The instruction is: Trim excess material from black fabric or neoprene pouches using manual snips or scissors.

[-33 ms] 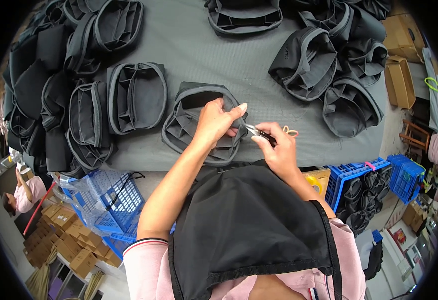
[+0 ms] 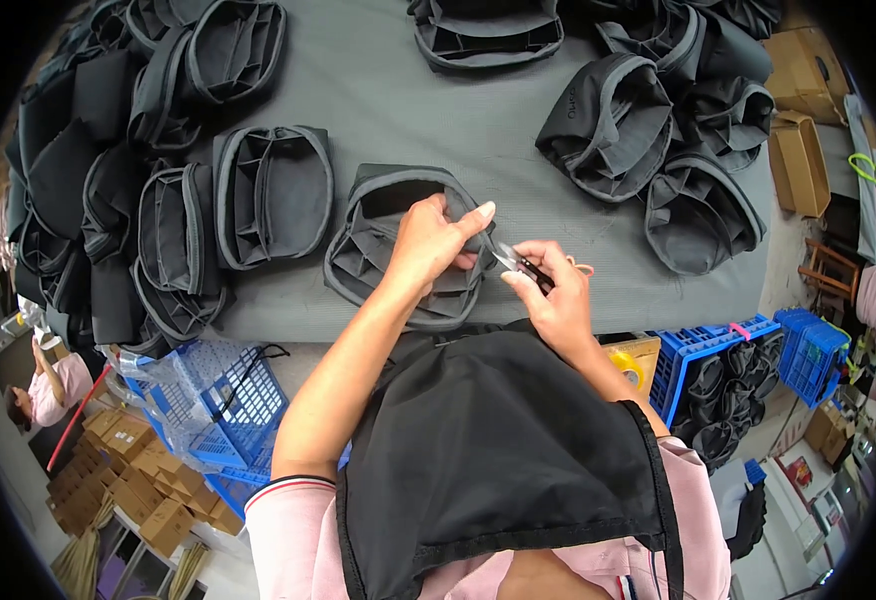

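Pouches [image 2: 298,205] flank held pouch [image 2: 370,245], snips [image 2: 508,259] near rim; blue crates [image 2: 258,393] near table [image 2: 438,120].

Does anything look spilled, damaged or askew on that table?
Nothing plainly stands out: the left hand holds an open pouch, the right hand holds small scissors, and the pouches at left are just crowded together.

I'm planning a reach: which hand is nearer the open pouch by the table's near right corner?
Right. The right hand, holding snips, is left of the corner pouch; the left hand is farther left, gripping the middle pouch.
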Motion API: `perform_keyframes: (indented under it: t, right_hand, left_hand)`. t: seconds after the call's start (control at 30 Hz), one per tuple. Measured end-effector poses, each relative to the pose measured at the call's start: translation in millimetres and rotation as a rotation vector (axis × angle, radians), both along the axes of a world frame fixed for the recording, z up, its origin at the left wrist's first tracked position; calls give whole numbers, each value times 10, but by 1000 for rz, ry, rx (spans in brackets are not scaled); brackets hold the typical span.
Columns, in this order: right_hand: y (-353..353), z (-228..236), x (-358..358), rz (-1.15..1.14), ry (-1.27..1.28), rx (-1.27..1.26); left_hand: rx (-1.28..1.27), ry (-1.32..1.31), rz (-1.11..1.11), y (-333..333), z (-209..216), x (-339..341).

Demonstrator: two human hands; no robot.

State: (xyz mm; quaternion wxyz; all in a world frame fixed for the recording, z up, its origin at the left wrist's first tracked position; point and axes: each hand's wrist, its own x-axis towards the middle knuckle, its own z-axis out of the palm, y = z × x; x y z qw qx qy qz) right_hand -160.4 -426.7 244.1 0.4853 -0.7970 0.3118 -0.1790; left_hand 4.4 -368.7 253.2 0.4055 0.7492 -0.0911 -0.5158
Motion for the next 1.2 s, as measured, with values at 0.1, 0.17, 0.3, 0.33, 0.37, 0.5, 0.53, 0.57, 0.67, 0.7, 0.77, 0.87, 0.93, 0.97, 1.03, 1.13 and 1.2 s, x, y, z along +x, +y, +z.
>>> perform_keyframes:
  t: [0.1,0.17,0.3,0.33,0.37,0.5,0.53,0.57,0.67,0.7,0.77,0.87,0.93,0.97,1.03,1.13,1.2]
  right_hand:
    - [27,-51,77,-137,-21,363]
    - [-16,-272,110,-284,-32,699]
    - [2,-438,254,-319,-201,641]
    - [-5,-458,271,-322,-202,617]
    - [0,-461,302,-321,-200,619]
    - [-29,-490,397,-344,-197,592]
    - [-57,-494,417,-338,-201,564]
    - [-80,-502,436,-331,-204,535]
    - [-140,-532,471,-311,-185,593]
    - [-175,-519,477,-271,-147,624]
    - [-257,-390,517,-242,-88,709]
    - [-359,-518,500,-190,-73,819]
    - [-424,-537,471,-146,-17,878]
    - [-435,-490,475,-150,-13,880]
    - [-404,-396,445,-145,-1,845]
    - [-348,-416,369,-137,5,724]
    - [-306,-434,275,-121,1,390]
  left_hand:
    - [-80,-88,-182,59,24,121]
    - [-63,-492,-568,137,129,147]
    - [176,-773,-917,69,350,-80]
    - [179,-772,-916,65,319,-117]
    - [139,-851,-856,75,251,-155]
    - [120,-970,-719,-25,95,-193]
    - [31,-1081,-655,-47,49,-154]
    - [59,-1035,-664,-64,17,-106]
    - [21,-986,-607,-69,-10,16]
    - [17,-898,-605,-84,-4,79]
    - [-1,-777,-598,-81,-42,212]
    - [-35,-759,-635,-133,-182,276]
    - [-59,-574,-539,-133,-213,298]
    - [-58,-569,-541,-132,-194,303]
    - [-5,-520,-553,-115,-95,292]
    - [17,-614,-580,-159,-79,256]
    - [34,-615,-587,-196,-99,236]
